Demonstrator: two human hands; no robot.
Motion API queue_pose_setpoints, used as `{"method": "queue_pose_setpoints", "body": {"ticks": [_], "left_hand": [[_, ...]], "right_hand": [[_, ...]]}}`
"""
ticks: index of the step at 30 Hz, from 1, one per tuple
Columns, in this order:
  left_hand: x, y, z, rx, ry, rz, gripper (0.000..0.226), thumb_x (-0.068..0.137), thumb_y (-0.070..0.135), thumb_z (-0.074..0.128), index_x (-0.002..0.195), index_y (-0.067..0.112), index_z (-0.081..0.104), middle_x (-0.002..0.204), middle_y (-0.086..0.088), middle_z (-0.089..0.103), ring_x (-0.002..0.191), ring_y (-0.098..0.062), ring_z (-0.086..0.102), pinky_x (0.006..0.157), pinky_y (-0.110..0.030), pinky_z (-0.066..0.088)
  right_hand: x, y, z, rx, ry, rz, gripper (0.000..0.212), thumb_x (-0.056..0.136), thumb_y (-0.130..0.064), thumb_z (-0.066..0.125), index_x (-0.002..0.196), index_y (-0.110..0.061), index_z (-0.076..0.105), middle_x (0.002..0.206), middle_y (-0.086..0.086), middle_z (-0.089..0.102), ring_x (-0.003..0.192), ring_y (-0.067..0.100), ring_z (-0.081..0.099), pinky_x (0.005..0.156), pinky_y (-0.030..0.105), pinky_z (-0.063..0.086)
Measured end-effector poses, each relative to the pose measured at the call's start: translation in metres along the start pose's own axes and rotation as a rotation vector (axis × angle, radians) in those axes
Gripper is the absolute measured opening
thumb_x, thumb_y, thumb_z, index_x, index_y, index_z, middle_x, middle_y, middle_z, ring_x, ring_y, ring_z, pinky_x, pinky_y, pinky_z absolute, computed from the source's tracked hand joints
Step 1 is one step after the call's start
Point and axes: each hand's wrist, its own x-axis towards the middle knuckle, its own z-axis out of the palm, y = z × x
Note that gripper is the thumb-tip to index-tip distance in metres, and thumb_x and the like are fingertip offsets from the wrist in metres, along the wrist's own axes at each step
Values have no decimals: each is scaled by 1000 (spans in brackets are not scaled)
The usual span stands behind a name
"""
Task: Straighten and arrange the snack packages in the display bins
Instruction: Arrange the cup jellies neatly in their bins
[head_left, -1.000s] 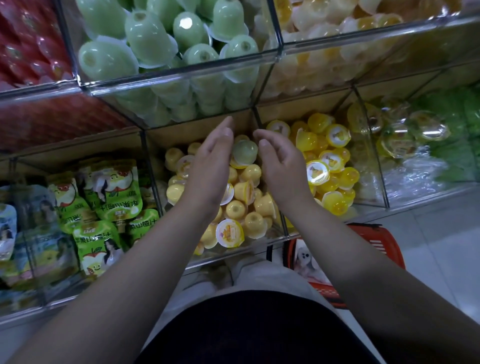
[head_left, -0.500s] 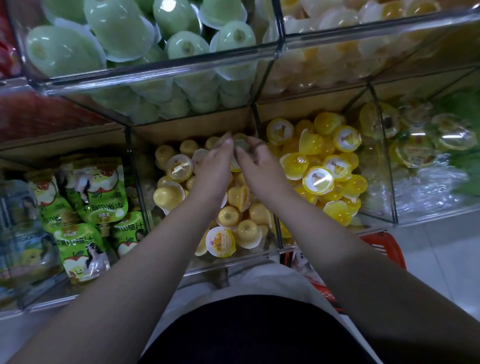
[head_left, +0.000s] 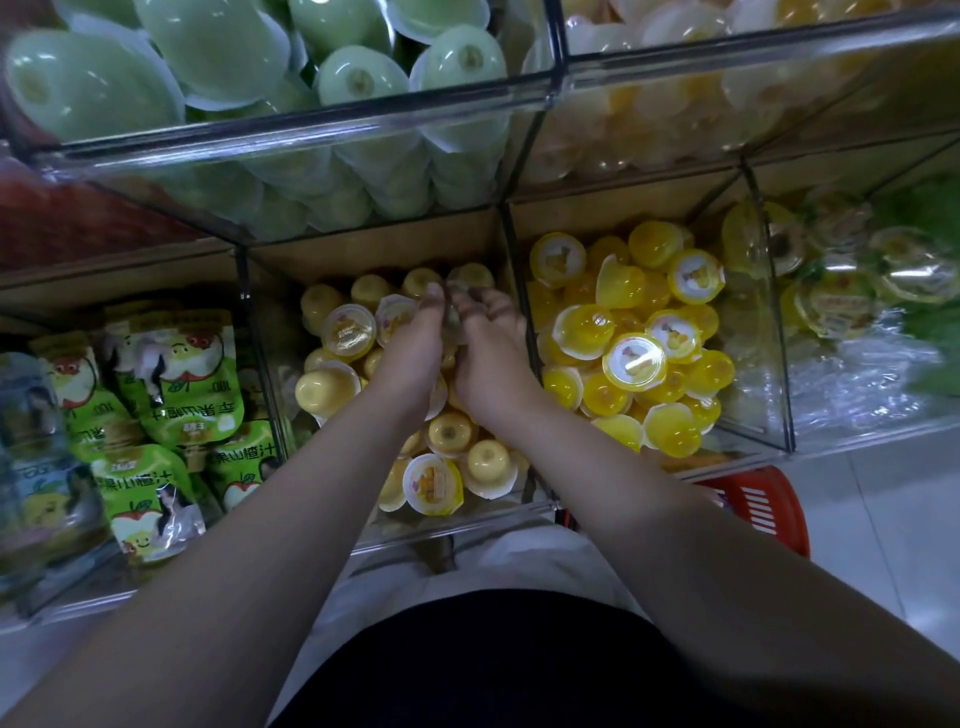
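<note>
Both of my hands are down in the middle clear bin (head_left: 291, 291), which holds a pile of pale yellow jelly cups (head_left: 327, 389). My left hand (head_left: 415, 358) lies with its fingers stretched forward, pressing against a translucent jelly cup (head_left: 453, 317) held between the two hands. My right hand (head_left: 493, 358) curls its fingers round that same cup from the right. The fingertips are blurred. The bin to the right holds bright yellow jelly cups (head_left: 634, 364). The bin to the left holds green juice pouches (head_left: 171, 384).
An upper shelf of bins juts out overhead with green jelly cups (head_left: 218, 47) and pale orange cups (head_left: 649, 104). A far-right bin (head_left: 852, 291) holds wrapped cups. A red basket (head_left: 763, 509) stands on the tiled floor at the right.
Both hands have come together and sunk lower into the middle bin, closing on the pale cup that lay between them. The view has shifted closer to the bins.
</note>
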Motion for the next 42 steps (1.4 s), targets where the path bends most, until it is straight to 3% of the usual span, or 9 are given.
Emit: {"method": "queue_pose_setpoints", "body": {"ticks": [5, 11, 16, 20, 23, 27, 31, 36, 42], "left_hand": [[6, -7, -6, 0, 0, 7, 74, 65, 75, 50, 114, 24, 69, 116, 3, 72, 115, -17, 63, 109, -42, 41], [-1, -2, -4, -131, -2, 3, 28, 101, 40, 48, 94, 21, 68, 97, 6, 73, 97, -7, 66, 102, -32, 46], [-15, 7, -18, -139, -73, 31, 32, 104, 27, 43, 127, 8, 57, 108, 4, 65, 84, -3, 62, 70, -18, 52], [-29, 9, -34, -68, -69, 82, 36, 104, 31, 44, 133, 12, 54, 133, -3, 58, 117, -16, 57, 84, -24, 50], [-39, 12, -37, 22, -70, 150, 31, 107, 32, 33, 117, 22, 61, 117, 8, 62, 108, -2, 57, 77, -21, 51], [-52, 12, -45, 29, -106, 188, 31, 92, 48, 45, 98, 31, 70, 114, 12, 69, 113, -4, 58, 93, -36, 43], [-73, 14, -53, 98, -162, 320, 27, 98, 21, 48, 111, 27, 71, 117, 5, 70, 113, -10, 63, 103, -40, 47], [-96, 24, -60, -49, -183, 340, 30, 101, 10, 46, 124, 6, 64, 107, -4, 73, 94, -8, 69, 75, -19, 52], [-119, 49, -67, -108, -217, 416, 24, 99, 7, 51, 117, 6, 67, 105, -9, 74, 93, -15, 70, 76, -21, 54]], "right_hand": [[11, 9, 4, -8, -28, 31, 68, 91, 2, 49, 154, -19, 29, 154, 13, 28, 139, 35, 32, 115, 37, 32], [21, 8, 7, 52, -33, 92, 56, 92, -10, 58, 144, -24, 43, 146, 10, 35, 128, 33, 47, 104, 33, 40], [14, 13, 6, 63, -27, 45, 64, 82, -16, 75, 141, -18, 50, 139, 12, 41, 124, 29, 51, 105, 26, 35], [3, 13, -1, 142, -2, 2, 65, 75, -26, 83, 134, -18, 56, 127, 6, 45, 119, 21, 51, 99, 18, 34], [-8, 9, -4, 209, 61, -18, 65, 72, -30, 86, 130, -19, 60, 122, 3, 49, 117, 18, 52, 99, 23, 41], [-24, -1, -12, 337, 92, -73, 50, 74, -27, 85, 119, -22, 63, 117, -2, 59, 106, 9, 55, 87, 19, 42], [-43, -19, -26, 410, 128, -135, 39, 75, -21, 82, 109, -27, 63, 113, -6, 65, 103, 6, 59, 84, 16, 45], [-64, -45, -42, 465, 163, -228, 35, 75, -18, 83, 103, -26, 64, 95, -16, 65, 90, 1, 62, 79, 18, 51], [-80, -71, -58, 563, 214, -317, 33, 74, -18, 81, 102, -26, 65, 94, -15, 67, 89, 0, 63, 80, 22, 53]]}}
